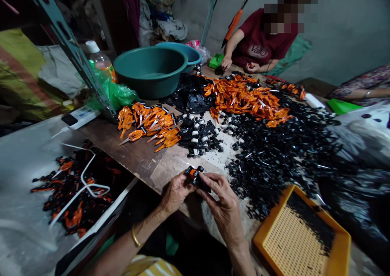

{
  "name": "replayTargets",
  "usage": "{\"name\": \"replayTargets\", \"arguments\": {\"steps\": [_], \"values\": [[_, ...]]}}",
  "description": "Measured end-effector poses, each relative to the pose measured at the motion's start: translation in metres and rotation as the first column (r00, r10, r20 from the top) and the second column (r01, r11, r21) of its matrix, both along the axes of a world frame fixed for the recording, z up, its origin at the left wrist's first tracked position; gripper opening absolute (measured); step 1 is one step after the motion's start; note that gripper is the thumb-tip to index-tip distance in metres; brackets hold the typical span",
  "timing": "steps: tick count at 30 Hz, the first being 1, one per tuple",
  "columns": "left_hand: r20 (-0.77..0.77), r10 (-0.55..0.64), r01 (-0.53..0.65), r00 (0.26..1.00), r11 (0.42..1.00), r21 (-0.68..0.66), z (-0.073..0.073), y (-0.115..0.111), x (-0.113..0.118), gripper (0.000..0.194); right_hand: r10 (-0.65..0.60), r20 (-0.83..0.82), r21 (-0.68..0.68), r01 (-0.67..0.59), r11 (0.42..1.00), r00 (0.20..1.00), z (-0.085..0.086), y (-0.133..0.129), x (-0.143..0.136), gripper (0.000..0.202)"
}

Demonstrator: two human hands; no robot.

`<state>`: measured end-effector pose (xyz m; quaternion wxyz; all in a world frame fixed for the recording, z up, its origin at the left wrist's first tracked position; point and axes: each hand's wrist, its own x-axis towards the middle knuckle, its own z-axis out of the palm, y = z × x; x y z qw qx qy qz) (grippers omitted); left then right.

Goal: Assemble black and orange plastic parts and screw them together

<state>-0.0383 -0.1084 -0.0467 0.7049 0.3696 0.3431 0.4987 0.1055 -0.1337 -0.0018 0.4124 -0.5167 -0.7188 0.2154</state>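
Observation:
Between my two hands, just over the table's near edge, is a small black and orange toy race car (193,173) with black wheels. My left hand (177,190) has its fingers closed on the car's left side. From the right, my right hand (221,195) pinches it with thumb and fingertips. Beyond them on the table lie rows of black car chassis (199,136) with white parts. Left of these are grouped orange car bodies (152,121). A large heap of small black parts (280,154) spreads to the right of my hands.
A yellow perforated basket (258,237) holding black bits stands at right. Toy cars (70,190) fill a container at lower left. A green basin (149,75) and orange pile (246,97) lie farther back. A co-worker (258,44) sits across; an orange screwdriver (234,24) hangs nearby.

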Motion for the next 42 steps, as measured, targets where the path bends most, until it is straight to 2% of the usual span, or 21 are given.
{"name": "replayTargets", "arguments": {"steps": [6,12,19,24,27,31,38,42], "values": [[-0.010,-0.021,0.021,1.000,1.000,-0.008,0.004,-0.001,0.000,0.036,0.067,0.086,0.012,-0.069,0.998,0.994,0.004,0.000,0.007,0.045],[0.009,0.003,-0.004,1.000,1.000,0.015,0.005,-0.002,-0.001,0.036,-0.005,0.122,0.064,-0.003,0.998,0.992,0.008,-0.004,0.007,0.048],[-0.087,-0.010,0.015,0.996,0.999,0.051,0.006,-0.002,-0.001,0.031,0.042,0.074,0.020,-0.044,0.999,0.996,0.008,-0.001,0.002,0.044],[-0.138,-0.012,0.023,0.990,0.997,0.076,0.005,-0.003,-0.002,0.030,0.086,0.117,0.016,-0.089,0.996,0.989,0.004,0.001,0.007,0.045],[-0.221,0.006,0.020,0.975,0.993,0.116,0.003,-0.005,-0.003,0.028,0.124,0.172,0.060,-0.136,0.989,0.977,0.002,0.002,0.009,0.053],[-0.264,0.031,0.010,0.964,0.988,0.153,0.001,-0.006,-0.003,0.029,0.098,0.268,0.132,-0.137,0.982,0.958,0.000,0.004,0.009,0.061],[-0.285,0.082,-0.027,0.955,0.981,0.191,0.003,-0.008,-0.002,0.023,0.183,0.139,-0.044,-0.179,0.983,0.973,0.002,0.001,0.011,0.055],[-0.289,0.080,-0.028,0.954,0.983,0.182,0.001,-0.008,-0.002,0.025,0.136,0.210,-0.008,-0.137,0.991,0.968,0.003,0.002,0.010,0.054]]}}
